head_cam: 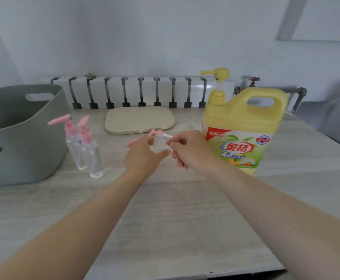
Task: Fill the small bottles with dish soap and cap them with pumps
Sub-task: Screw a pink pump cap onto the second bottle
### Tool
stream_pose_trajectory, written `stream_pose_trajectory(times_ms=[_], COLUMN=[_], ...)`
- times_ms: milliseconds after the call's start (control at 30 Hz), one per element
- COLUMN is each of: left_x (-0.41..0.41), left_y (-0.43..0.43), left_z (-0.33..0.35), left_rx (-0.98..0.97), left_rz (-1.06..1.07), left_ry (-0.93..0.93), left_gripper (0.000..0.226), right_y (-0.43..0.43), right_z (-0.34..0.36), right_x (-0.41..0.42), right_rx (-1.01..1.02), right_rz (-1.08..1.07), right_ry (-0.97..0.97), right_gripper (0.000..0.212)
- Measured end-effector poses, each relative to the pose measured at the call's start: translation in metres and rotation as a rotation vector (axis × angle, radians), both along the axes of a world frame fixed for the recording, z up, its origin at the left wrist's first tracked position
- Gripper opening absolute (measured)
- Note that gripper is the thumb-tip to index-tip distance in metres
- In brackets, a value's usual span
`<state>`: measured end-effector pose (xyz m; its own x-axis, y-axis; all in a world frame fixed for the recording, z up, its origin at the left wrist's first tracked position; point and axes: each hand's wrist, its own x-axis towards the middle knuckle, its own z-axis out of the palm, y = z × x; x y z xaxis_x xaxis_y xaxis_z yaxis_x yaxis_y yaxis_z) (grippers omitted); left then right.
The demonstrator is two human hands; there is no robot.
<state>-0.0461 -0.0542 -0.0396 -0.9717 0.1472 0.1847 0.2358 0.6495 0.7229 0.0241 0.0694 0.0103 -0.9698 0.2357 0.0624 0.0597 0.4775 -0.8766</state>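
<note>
Near the table's [165, 209] middle, the left hand [143, 156] curled round a small clear bottle [158, 142] — thumb and fingers closed on it. The right hand [187, 148] pinched a pink pump [154, 132] by its white stem, just over the bottle — the dish soap jug [242, 134] stood nearer the right edge.

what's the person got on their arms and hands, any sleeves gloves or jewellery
Nothing worn shows. The left forearm and right forearm are bare to the frame edge, with no sleeves. The left hand and right hand have no gloves, and no watch, bracelet or ring is visible, though some fingers are partly hidden.
</note>
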Motion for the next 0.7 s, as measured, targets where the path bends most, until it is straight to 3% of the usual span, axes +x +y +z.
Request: stream_pose_trajectory(times_ms=[167,333,700], left_x=[0.0,0.013,0.026], left_y=[-0.001,-0.019,-0.032], left_z=[-0.001,0.018,0.081], left_rx=[0.174,0.364,0.501], left_rz=[0.034,-0.058,-0.046], left_ry=[0.013,0.065,0.165], left_gripper=[0.029,0.032,0.039], right_y=[0.003,-0.001,-0.003], right_z=[0.001,0.009,0.067], right_x=[-0.001,0.002,0.013], right_rx=[-0.002,0.007,0.03], right_rz=[0.013,0.034,0.034], right_ry=[-0.012,0.025,0.336], right_gripper=[0.019,0.016,0.017])
